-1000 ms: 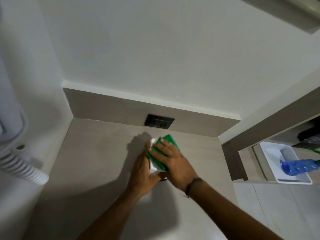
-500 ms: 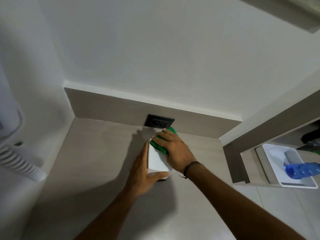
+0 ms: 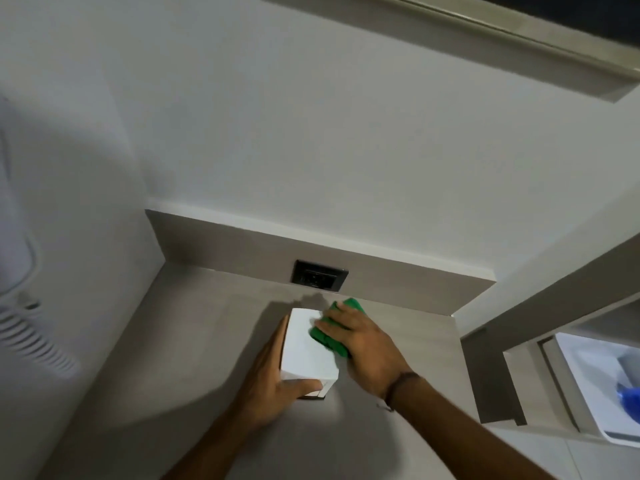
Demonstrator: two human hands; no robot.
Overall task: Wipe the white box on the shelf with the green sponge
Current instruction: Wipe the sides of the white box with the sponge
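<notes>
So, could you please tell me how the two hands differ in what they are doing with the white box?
The left hand grips the white box from its left side, thumb across the near face, while the right hand lies flat on top. The left hand is bare; the right hand presses the green sponge against the box and wears a wristband. Both touch the box.

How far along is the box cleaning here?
Mid-wipe. The left hand steadies the white box on the shelf, and the right hand presses the green sponge onto the top's far right part. How much is already wiped, I cannot tell; the left side, under the hand, is likely left.
</notes>
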